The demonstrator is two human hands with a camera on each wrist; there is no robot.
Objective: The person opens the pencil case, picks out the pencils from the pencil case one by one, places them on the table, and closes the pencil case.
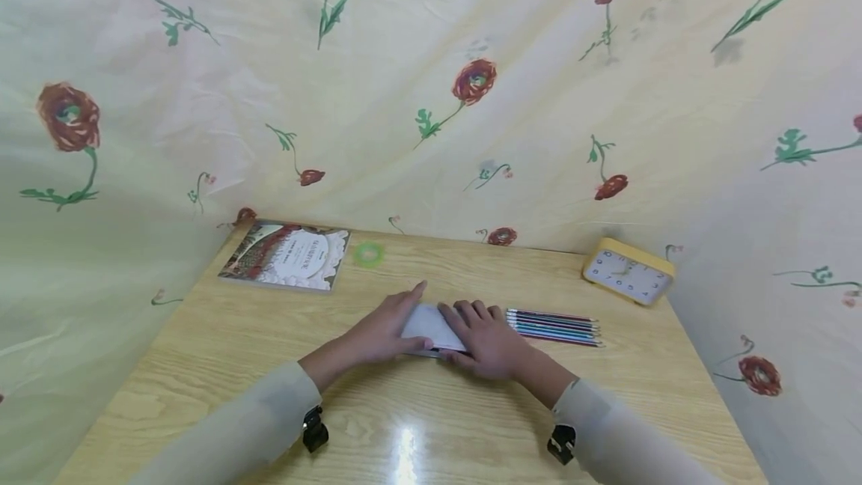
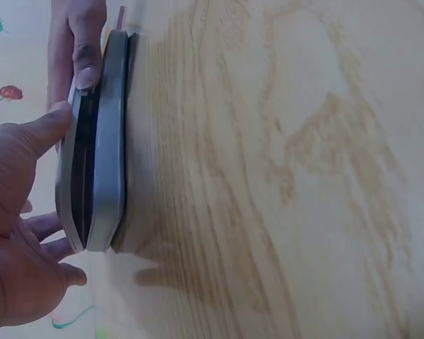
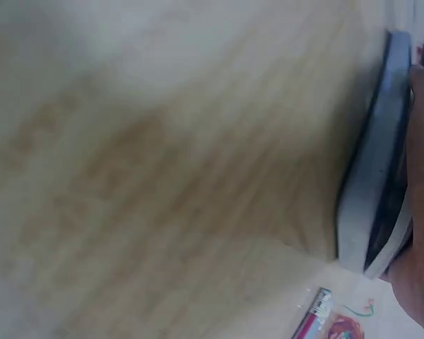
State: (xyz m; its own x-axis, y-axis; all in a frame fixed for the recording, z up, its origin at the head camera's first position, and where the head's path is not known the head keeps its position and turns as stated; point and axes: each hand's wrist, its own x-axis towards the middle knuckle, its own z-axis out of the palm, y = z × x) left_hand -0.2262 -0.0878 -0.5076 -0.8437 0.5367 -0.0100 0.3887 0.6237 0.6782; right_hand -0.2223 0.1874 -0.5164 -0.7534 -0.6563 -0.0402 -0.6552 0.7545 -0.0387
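Note:
A grey pencil case [image 1: 432, 326] lies flat on the wooden table between both hands. Along its near side runs a dark gap between the upper and lower halves, plain in the left wrist view, where the case [image 2: 110, 162] stands out. My left hand [image 1: 390, 326] holds the left end, thumb at the upper near edge and fingers round the far side. With fingers over the top and thumb at the near edge, my right hand [image 1: 491, 343] grips the right end. The right wrist view catches the case's side [image 3: 367, 191] partly behind that hand. What lies inside is hidden.
Several pencils [image 1: 555, 326] lie in a row right of the case. A yellow clock [image 1: 628, 272] stands at the back right. At the back left are a printed booklet [image 1: 286, 254] and a green ring [image 1: 358, 254]. Flowered cloth [image 1: 377, 96] hangs behind the table.

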